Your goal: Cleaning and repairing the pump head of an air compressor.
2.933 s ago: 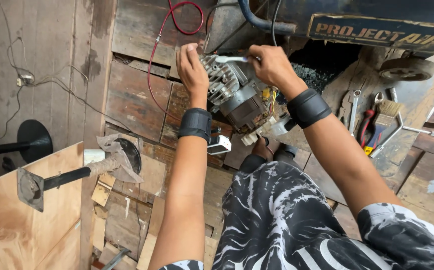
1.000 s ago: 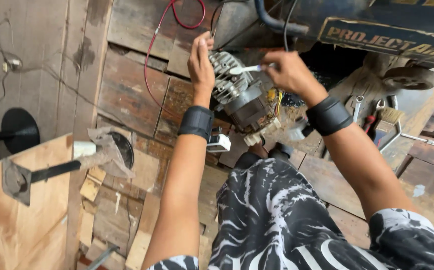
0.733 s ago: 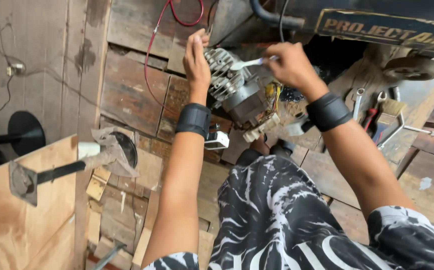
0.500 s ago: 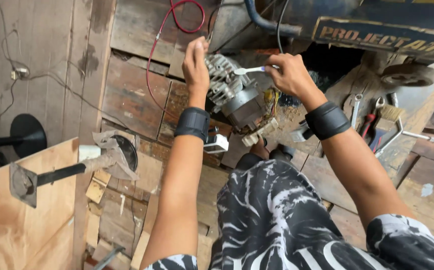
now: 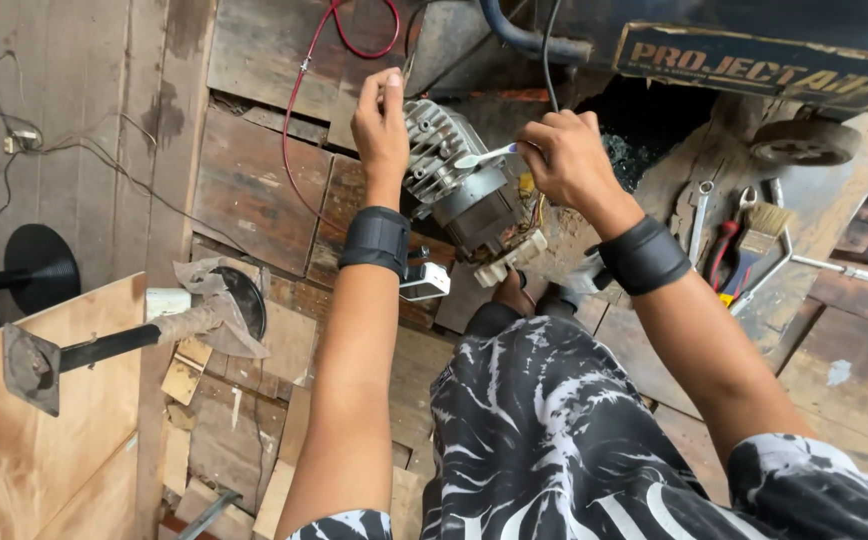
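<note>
Two bare hands are working over a small grey motor (image 5: 459, 185) with a finned metal head, which is sitting on the plank floor (image 5: 254, 180) in the far middle of the scene, just beyond the person's knees. The right hand (image 5: 566, 155) is closing its fingers (image 5: 544, 140) around a white toothbrush (image 5: 486, 156), whose long axis is running left to right, with the bristle end pointing left and touching, or all but touching, the finned head. The left hand (image 5: 382, 120) is standing upright against the left side of that head, its fingers drawn together at the top; whether they are pinching something small there is too fine to tell. The motor is therefore lying between the two hands, with the left hand resting against it and the right hand reaching it only through the brush. A red wire (image 5: 299, 90) is looping across the boards on the far left, and a paintbrush (image 5: 754, 230) and wrenches (image 5: 699, 215) are lying to the right.
</note>
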